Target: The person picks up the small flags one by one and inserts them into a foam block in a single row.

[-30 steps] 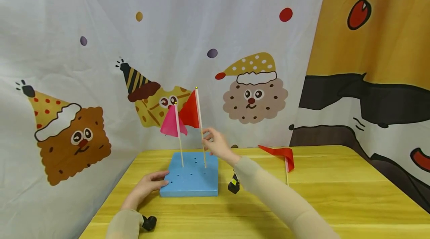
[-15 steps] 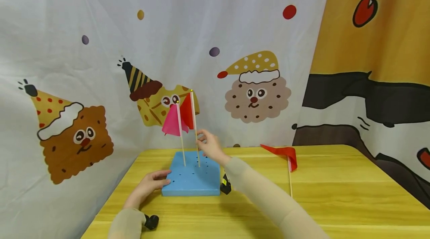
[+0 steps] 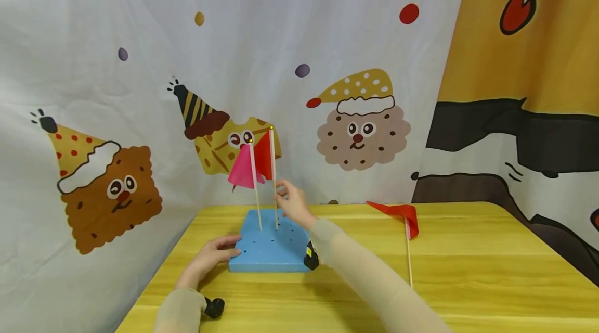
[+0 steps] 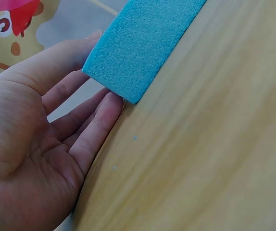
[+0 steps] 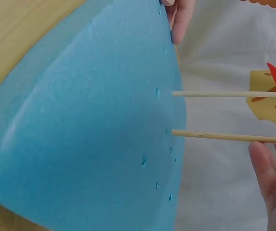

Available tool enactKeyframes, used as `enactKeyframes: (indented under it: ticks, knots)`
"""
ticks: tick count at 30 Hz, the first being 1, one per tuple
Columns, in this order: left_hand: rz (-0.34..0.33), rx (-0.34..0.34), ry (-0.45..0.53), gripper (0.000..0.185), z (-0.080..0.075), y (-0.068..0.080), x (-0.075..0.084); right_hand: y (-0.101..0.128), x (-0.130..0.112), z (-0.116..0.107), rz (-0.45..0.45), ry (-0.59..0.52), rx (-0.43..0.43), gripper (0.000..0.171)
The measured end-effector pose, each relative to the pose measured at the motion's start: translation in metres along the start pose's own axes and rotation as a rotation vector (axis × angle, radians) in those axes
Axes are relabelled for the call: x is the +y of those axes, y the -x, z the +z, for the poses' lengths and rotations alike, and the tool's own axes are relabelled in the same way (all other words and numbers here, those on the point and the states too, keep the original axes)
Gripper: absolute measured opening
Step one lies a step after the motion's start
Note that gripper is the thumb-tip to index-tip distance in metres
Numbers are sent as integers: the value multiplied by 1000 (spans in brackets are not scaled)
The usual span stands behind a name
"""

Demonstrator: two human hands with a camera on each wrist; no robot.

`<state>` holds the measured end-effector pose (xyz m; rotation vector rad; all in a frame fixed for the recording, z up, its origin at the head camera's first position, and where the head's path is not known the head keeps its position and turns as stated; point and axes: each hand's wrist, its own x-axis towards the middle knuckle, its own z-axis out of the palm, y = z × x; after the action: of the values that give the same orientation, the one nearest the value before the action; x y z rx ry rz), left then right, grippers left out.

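Red flag (image 3: 265, 158) shifted leftward; only head shows beads (image 3: 271, 127).

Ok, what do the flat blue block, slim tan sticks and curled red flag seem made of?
Flat blue block: likely matte foam, from its speckled side and pitted top.
Slim tan sticks: probably unpainted wood or bamboo; dull, natural-toned surface.
Curled red flag: smooth cloth or plastic film; its soft bend fits either.

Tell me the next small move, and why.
Probably press the held red flag down into the blue block: the right hand pinches its stick, whose lower end shows at the block's top, insertion unclear, while the left hand touches the block's side.
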<state>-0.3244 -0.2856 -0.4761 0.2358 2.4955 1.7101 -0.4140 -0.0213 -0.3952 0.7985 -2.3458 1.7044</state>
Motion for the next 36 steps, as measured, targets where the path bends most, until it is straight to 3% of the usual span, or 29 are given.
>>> enactKeyframes:
  ticks: [14, 36]
  knots:
    - [11, 7, -26, 55, 1, -1, -1, 3, 0, 3, 16, 60, 1, 27]
    - [26, 8, -37, 55, -1, 0, -2, 7, 17, 7, 3, -12, -28, 24]
